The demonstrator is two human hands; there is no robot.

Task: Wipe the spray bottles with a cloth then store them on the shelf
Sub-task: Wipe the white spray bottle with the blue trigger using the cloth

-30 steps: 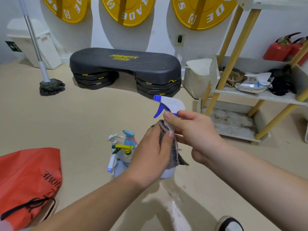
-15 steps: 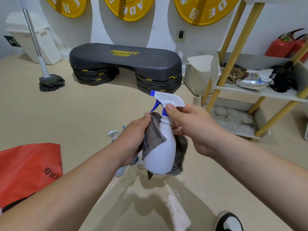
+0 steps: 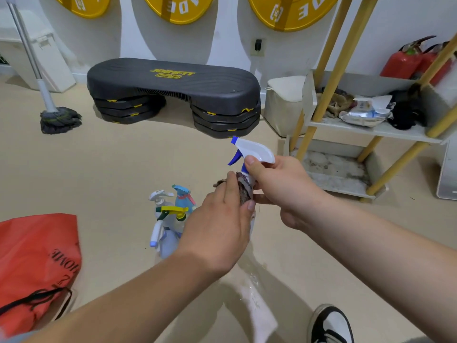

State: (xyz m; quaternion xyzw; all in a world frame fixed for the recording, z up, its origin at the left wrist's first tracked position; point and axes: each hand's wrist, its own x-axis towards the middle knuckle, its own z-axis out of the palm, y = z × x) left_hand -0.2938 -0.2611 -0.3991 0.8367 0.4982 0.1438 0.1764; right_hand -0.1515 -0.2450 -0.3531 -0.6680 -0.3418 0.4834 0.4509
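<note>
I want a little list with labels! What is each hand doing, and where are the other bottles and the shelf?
Held up: white spray bottle with a blue trigger
Holding it: right hand, gripping round the neck
Wiping: left hand, holding the cloth against the bottle's body
Waiting: other spray bottles, standing together on the floor, left of the hands
Storage: shelf with yellow legs, at the right
Nearby: red bag, bottom left

Gym storeroom. Yellow weight plates (image 3: 180, 8) on wall (image 3: 230, 30) and black step platform (image 3: 173, 90) ahead of left hand (image 3: 217, 224); mop (image 3: 59, 118) far left; fire extinguishers (image 3: 400, 61) up-right of right hand (image 3: 282, 186).
</note>
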